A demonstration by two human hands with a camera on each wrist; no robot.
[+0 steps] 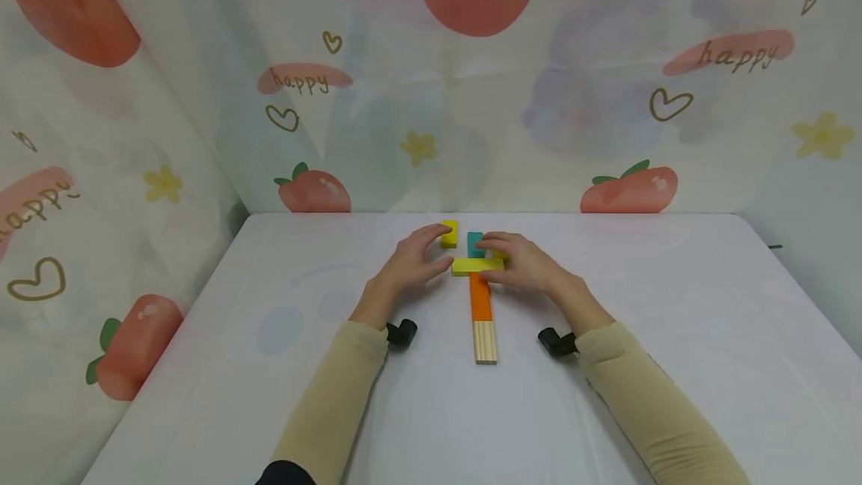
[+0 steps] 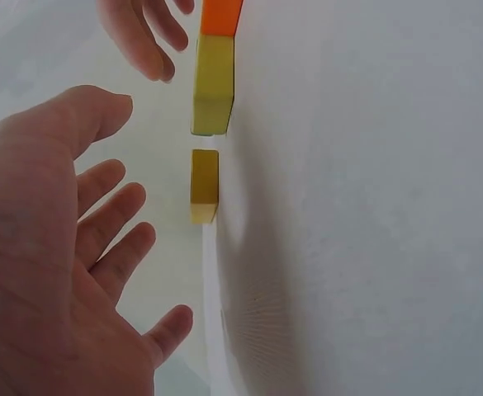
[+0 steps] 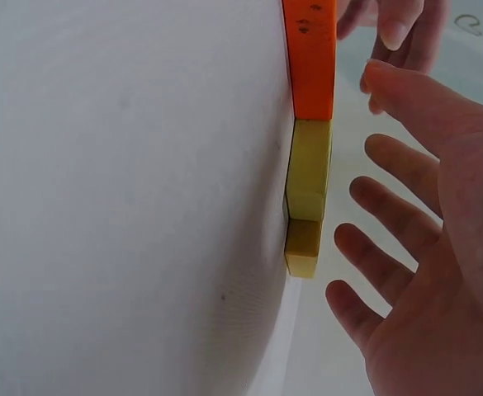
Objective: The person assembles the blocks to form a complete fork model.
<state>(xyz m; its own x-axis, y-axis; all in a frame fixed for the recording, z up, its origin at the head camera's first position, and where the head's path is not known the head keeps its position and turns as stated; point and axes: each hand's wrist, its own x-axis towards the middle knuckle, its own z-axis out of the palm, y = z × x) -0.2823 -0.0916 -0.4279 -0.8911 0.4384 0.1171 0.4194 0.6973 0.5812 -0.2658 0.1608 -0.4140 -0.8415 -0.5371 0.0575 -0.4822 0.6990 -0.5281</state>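
Note:
On the white table, blocks lie in a column: a teal block [image 1: 474,244], a yellow bar [image 1: 477,266] set crosswise, an orange block [image 1: 481,298] and a pale grooved wooden piece [image 1: 485,343]. A small yellow block [image 1: 451,238] lies behind the bar's left end. Another [image 1: 500,254] is partly hidden by right fingers. My left hand [image 1: 417,259], fingers spread, hovers beside the left yellow block [image 2: 205,186]; its thumb is near the bar's left end. My right hand [image 1: 525,262] is spread beside the right yellow block [image 3: 304,247], gripping nothing.
A white table [image 1: 283,410] surrounds the blocks. A printed cloth [image 1: 471,111] with fruit and hearts hangs behind the back edge, and more hangs at the left. Black wrist cameras [image 1: 402,333] sit on both wrists.

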